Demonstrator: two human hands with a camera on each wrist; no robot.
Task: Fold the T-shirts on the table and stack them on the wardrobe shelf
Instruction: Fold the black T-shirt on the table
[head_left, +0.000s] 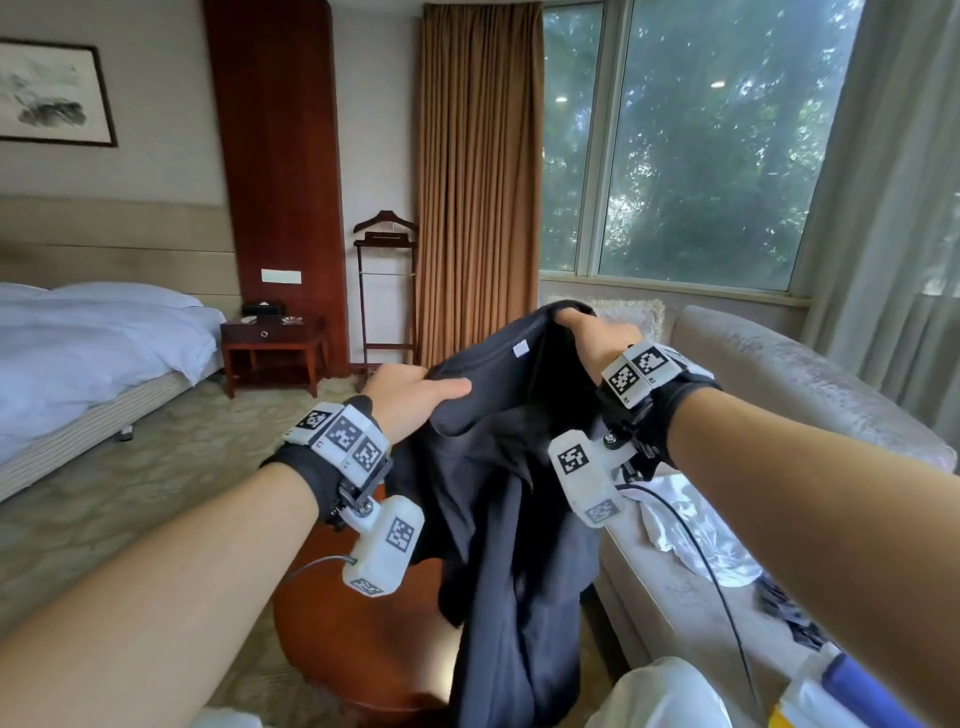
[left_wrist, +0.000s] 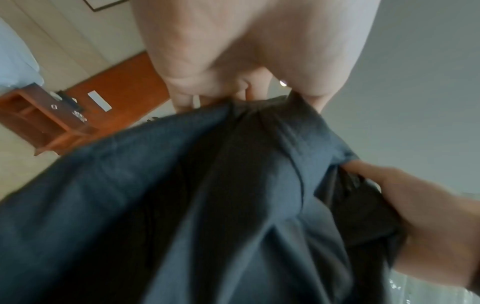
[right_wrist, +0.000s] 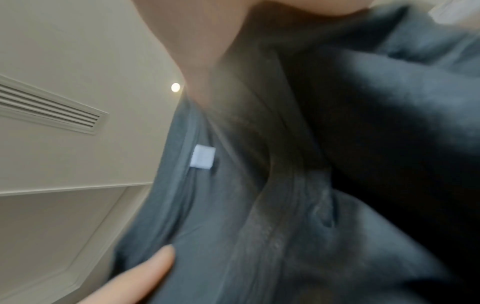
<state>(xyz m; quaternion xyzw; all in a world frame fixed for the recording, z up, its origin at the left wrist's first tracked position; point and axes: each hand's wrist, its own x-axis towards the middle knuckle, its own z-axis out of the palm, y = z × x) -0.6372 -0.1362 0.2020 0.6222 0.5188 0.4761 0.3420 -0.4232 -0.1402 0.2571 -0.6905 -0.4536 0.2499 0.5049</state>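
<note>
A dark grey-black T-shirt (head_left: 498, 493) hangs in the air between both hands, above a round wooden table (head_left: 353, 649). My left hand (head_left: 415, 395) grips its upper edge on the left, thumb lying over the cloth. Higher and further right, my right hand (head_left: 587, 327) grips the collar area. A small white label (head_left: 520, 349) shows inside the neck. The left wrist view shows the fingers (left_wrist: 207, 92) clamped on bunched fabric (left_wrist: 207, 205). In the right wrist view the shirt (right_wrist: 285, 205) with its label (right_wrist: 203, 156) fills the frame, blurred. The wardrobe shelf is out of view.
A pale sofa (head_left: 810, 395) runs along the right, with a white garment (head_left: 680, 525) and other items lying on its seat. A bed (head_left: 88, 353) stands at the left, a nightstand (head_left: 275, 348) and a valet stand (head_left: 387, 291) beyond. Carpeted floor lies between.
</note>
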